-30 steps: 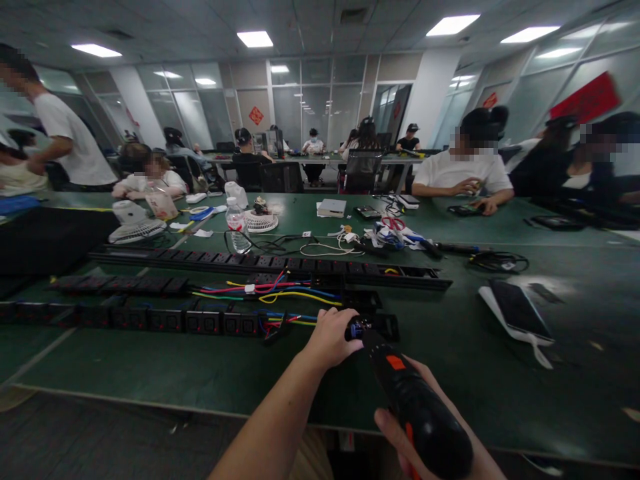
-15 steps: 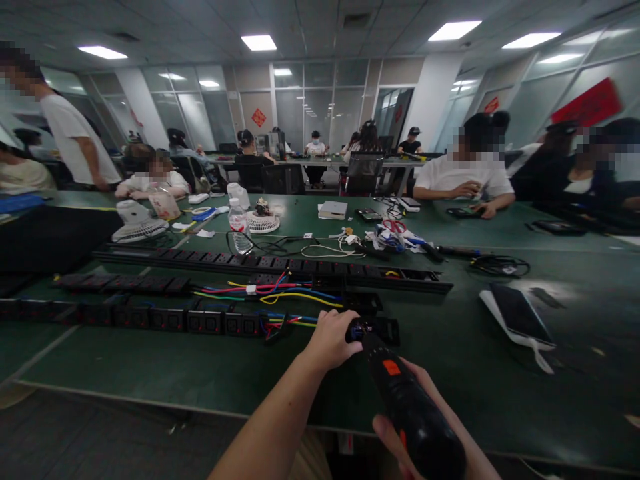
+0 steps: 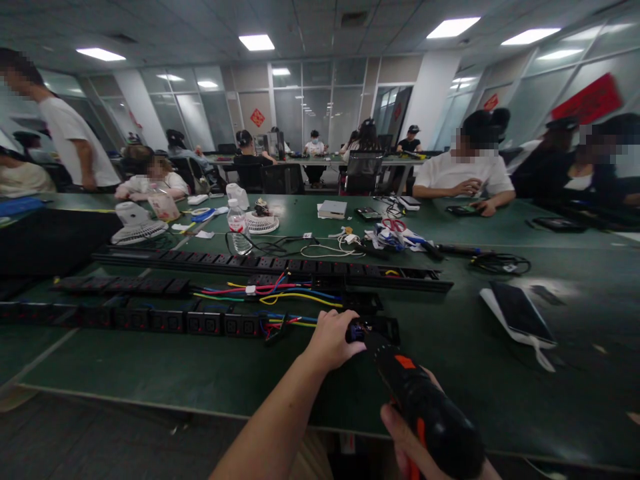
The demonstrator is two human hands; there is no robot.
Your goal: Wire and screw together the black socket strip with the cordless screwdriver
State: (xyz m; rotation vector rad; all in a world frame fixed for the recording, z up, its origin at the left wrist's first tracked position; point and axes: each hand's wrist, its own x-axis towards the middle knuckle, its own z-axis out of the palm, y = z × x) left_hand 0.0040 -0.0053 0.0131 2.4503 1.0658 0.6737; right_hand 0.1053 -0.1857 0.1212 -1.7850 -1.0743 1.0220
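My left hand (image 3: 333, 339) is closed around a black end housing (image 3: 387, 328) that lies on the table at the right end of a wired row of black sockets (image 3: 205, 321). Blue, yellow and red wires run from the sockets to beneath this hand. In my right hand (image 3: 407, 437) is a black power screwdriver (image 3: 420, 393) with orange parts, gripped by its handle. Its nose points at the housing, close to my left fingers. The tip is too small to make out, so contact with a screw cannot be seen.
Behind lie another socket row (image 3: 125, 285) with loose coloured wires and a long black power strip (image 3: 280, 265). A water bottle (image 3: 239, 227), a small white fan (image 3: 137, 225) and tangled cables stand farther back. A phone (image 3: 523, 313) lies at right. Co-workers sit across the table.
The power screwdriver in my right hand has swung a little to the right, its rear end lower and its nose still near the housing. My left hand stays in place.
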